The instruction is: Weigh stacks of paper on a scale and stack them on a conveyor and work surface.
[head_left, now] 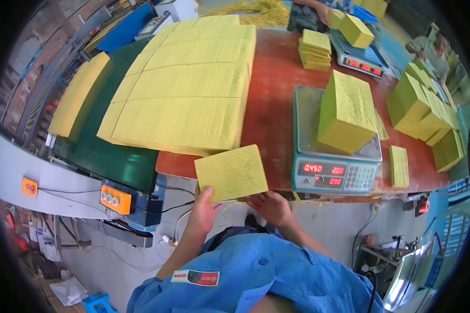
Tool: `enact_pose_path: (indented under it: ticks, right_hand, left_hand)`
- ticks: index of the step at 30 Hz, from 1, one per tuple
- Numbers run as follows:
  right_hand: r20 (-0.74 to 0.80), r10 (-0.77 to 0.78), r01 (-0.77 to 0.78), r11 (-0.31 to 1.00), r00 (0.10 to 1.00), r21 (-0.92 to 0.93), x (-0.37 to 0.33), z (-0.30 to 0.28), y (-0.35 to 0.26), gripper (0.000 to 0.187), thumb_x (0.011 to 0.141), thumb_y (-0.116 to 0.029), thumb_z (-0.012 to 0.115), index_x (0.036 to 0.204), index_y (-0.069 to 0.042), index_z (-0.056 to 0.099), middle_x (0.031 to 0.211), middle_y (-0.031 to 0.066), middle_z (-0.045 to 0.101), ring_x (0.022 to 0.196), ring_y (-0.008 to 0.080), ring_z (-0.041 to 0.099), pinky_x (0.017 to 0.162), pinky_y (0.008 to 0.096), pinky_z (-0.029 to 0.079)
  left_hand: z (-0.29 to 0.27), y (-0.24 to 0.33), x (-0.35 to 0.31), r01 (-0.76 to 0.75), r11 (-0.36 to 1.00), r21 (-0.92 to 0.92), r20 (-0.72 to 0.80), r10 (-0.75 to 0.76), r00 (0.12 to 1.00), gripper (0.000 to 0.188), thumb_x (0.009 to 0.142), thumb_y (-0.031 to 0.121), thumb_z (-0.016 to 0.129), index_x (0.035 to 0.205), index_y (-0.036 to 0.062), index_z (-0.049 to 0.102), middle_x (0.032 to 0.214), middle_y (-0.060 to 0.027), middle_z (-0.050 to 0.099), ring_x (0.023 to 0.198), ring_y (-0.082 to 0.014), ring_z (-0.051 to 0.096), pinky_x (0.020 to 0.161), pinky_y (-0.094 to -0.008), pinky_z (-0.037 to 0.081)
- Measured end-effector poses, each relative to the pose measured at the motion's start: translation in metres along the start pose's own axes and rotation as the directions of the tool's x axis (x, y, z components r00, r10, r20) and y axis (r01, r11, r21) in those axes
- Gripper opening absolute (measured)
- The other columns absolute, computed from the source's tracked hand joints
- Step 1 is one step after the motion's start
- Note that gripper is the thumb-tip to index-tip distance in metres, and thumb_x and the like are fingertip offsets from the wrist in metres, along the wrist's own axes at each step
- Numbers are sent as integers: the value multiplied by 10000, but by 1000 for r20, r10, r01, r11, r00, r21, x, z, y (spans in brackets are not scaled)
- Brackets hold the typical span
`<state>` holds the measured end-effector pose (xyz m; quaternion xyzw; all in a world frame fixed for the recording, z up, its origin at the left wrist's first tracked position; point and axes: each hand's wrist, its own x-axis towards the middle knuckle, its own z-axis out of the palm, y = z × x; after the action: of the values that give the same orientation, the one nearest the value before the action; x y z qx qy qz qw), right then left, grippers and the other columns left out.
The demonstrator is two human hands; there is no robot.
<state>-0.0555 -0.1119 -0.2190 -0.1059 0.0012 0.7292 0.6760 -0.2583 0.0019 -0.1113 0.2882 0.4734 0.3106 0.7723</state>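
A block of yellow paper sheets (231,175) with a rough, dimpled top face is tilted in front of me at the table's near edge. My left hand (202,213) grips its lower left corner, thumb on top and the other fingers mostly hidden beneath. Just at the block's lower right corner is my right hand (273,207), its fingers loosely extended; whether they touch the paper is unclear. Beyond the block lie long rows of yellow paper (177,122). To the right, a digital scale (307,133) with lit red figures carries a tall yellow paper stack (348,112).
The red table (269,86) holds a smaller paper stack (315,49), a narrow stack (399,166) and several stacks (415,107) at right. A co-worker's hand (324,13) is near a second scale (360,55). At left runs a green conveyor (102,148) with an orange button box (115,199).
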Motion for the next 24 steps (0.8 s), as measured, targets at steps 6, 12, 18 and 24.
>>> enact_pose_path:
  ticks: [6,12,18,24]
  right_hand:
    - [-178,-1,-39,975,984,-220,-16,36,-11,618,1026,-488,461,1453,-44,404,1427,170,514,1339,345,475,1154,480,338]
    - [-88,1,-21,974,996,-225,-49,31,-31,703,995,-574,479,1469,-58,429,1435,123,536,1319,297,502,1121,470,373]
    - [-54,-49,30,948,997,-317,-62,63,-60,793,905,-574,629,1494,-87,419,1477,82,503,1366,245,459,1118,453,372]
    - [115,-240,263,926,964,-270,-67,137,-73,873,843,-445,714,1541,-105,315,1537,70,402,1399,248,410,1118,451,373]
  left_hand:
    - [-15,-13,0,-124,992,-27,89,126,988,539,952,357,578,1412,105,452,1413,-100,528,1278,-253,507,1056,-459,376]
    - [-9,10,-20,3,1000,3,347,-4,938,621,901,259,594,1447,15,426,1390,-125,551,1261,-264,542,1074,-407,412]
    - [41,62,-29,-42,982,187,440,-46,897,658,930,378,591,1457,16,438,1431,-125,539,1307,-257,518,1104,-423,390]
    - [135,81,-71,-367,930,-1,407,336,850,599,1038,440,452,1520,95,366,1498,-95,466,1364,-251,459,1118,-435,383]
